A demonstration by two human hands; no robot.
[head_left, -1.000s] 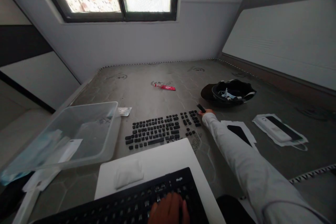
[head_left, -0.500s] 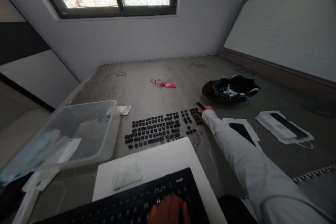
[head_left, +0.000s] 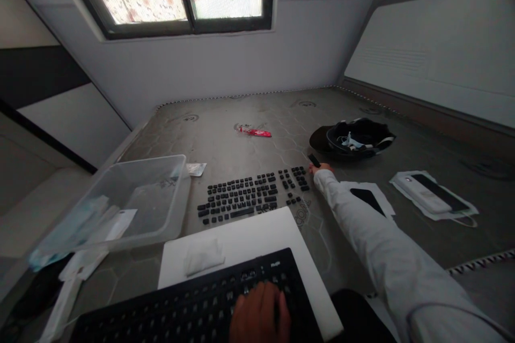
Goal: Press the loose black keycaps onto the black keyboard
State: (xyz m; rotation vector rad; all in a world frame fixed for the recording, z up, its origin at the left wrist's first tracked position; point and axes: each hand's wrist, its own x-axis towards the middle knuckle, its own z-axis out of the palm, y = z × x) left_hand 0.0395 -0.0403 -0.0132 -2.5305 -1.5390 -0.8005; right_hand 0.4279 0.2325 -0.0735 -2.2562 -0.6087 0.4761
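A black keyboard frame with its keycaps off lies across a white board at the bottom. My left hand rests palm down on its right part, fingers lying over the key area and the thumb to the right; no held thing shows. My right hand, in a light grey sleeve, reaches forward past the right end of the loose black keycaps, which lie in keyboard order. It grips a small black stick-like tool that points up and left. Its fingertips are mostly hidden and the tool's kind is unclear.
Under the keyboard is a white board with a folded white cloth. A clear plastic bin stands left. A red-handled item lies behind the keycaps. To the right are a black cap, a dark phone and a white device.
My right hand has drawn slightly away from the right-hand keycaps, with the black tool still in it. My left hand stays on the keyboard. The view has shifted a little.
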